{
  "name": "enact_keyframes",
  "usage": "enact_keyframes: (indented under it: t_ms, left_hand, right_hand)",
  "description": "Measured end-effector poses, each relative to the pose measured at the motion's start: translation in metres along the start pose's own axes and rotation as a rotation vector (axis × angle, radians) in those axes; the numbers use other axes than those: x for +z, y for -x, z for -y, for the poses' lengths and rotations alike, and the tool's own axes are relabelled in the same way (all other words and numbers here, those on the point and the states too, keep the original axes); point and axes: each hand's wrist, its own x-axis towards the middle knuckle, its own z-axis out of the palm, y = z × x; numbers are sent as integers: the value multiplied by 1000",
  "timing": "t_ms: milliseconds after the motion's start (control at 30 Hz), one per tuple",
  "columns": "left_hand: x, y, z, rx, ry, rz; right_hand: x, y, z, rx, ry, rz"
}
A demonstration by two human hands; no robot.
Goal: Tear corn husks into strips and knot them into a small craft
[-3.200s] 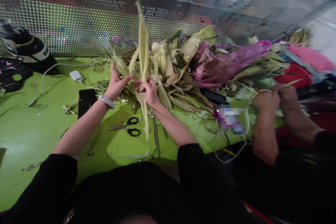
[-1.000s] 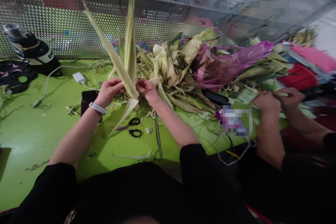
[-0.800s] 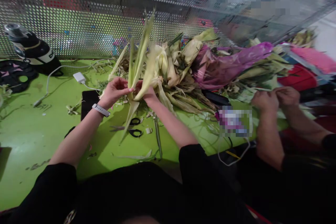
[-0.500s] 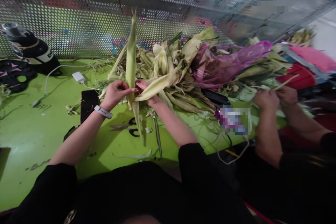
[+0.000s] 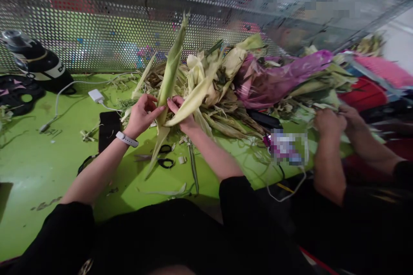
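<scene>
My left hand [image 5: 142,114], with a white wristband, and my right hand [image 5: 180,114] meet over the green table [image 5: 38,163]. Both pinch long pale-green corn husk strips [image 5: 171,68]. One strip stands nearly upright from my left fingers, its tail hanging down toward the table. A second strip [image 5: 196,94] slants up to the right from my right fingers. Just behind my hands lies a big pile of husks [image 5: 219,81].
Black-handled scissors [image 5: 164,157] lie below my hands, a dark phone [image 5: 108,126] and white charger [image 5: 95,94] to the left. A black helmet-like object [image 5: 35,62] sits far left. A perforated metal screen [image 5: 97,21] backs the table. Another person's hands [image 5: 335,122] work husks at right near a purple bag [image 5: 277,77].
The upright strip has tilted to lean right, and the strip in my right hand has swung up from near level. My hands stay together in the same spot.
</scene>
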Motion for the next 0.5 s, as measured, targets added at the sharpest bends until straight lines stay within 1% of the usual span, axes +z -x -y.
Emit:
enact_keyframes:
  t_ms: [100, 167, 267, 333, 500]
  left_hand:
    - [-3, -3, 1, 0, 17, -45]
    - [-3, -5, 3, -22, 83, -69]
    - [-2, -7, 4, -85, 261, -53]
    - [-2, -7, 4, -121, 363, -33]
    - [-6, -7, 6, -209, 535, 28]
  right_hand:
    - [1, 0, -5, 11, -45, 40]
    - [0, -1, -9, 11, -73, 56]
    - [-1, 0, -12, 16, -108, 61]
    - [-2, 0, -13, 20, -137, 39]
    - [-4, -4, -14, 22, -174, -27]
